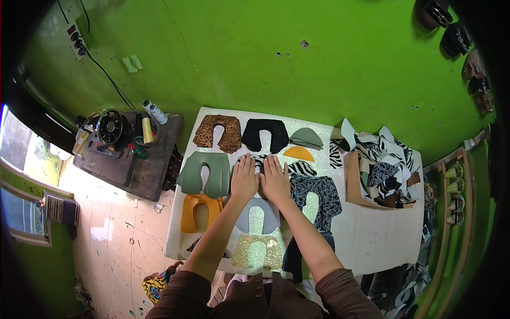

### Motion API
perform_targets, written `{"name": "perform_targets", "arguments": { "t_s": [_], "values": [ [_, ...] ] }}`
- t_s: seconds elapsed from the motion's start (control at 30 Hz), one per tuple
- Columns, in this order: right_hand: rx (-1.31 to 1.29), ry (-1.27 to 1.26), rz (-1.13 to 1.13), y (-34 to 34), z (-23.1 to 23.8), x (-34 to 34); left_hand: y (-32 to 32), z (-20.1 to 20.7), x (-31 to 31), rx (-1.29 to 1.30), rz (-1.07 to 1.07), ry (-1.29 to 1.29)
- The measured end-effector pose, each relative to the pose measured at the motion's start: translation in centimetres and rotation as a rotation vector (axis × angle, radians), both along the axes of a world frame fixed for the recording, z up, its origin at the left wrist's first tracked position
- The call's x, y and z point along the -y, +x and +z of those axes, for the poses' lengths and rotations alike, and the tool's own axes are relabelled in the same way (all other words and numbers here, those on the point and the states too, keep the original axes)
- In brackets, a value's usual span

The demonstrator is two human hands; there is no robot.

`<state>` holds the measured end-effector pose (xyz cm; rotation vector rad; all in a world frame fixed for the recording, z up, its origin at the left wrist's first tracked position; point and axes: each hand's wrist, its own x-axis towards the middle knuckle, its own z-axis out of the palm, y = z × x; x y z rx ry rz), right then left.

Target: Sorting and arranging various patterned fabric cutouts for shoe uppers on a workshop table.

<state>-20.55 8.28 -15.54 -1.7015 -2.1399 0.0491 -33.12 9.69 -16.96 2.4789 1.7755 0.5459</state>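
Note:
My left hand (244, 178) and my right hand (275, 179) lie side by side, fingers stretched out, palms down on a zebra-print piece (258, 159) mostly covered by them. Just right of my right hand is a zebra-print half-round piece (302, 169). Beyond my hands sit U-shaped stacks in leopard print (228, 135) and black (273, 130), plus grey-green (306, 138) and yellow (298, 154) half-rounds. Green (189, 173) and mustard (189, 212) U-shapes lie to the left, a black-and-grey patterned one (325, 196) to the right. Nearer me are grey (273, 218) and gold glittery (241, 250) U-shapes.
A cardboard box (353, 183) of fabric scraps stands on the right of the white table (372, 234). Left, a sewing machine (110, 127) and thread cones (154, 111) occupy a dark table (159, 143). Shoes hang on a wooden rack (446, 239) at right.

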Motion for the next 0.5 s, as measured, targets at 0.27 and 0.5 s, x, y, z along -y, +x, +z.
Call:
{"name": "perform_targets", "arguments": {
  "t_s": [0.27, 0.5],
  "values": [
    [-0.02, -0.064, -0.008, -0.4, -1.4, -0.4, 0.3, -1.5, 0.0, -0.021, 0.082, -0.018],
    [-0.062, -0.031, -0.034, -0.4, -1.5, -0.5, 0.9, -2.2, 0.0, -0.026, 0.12, -0.026]
  ]
}}
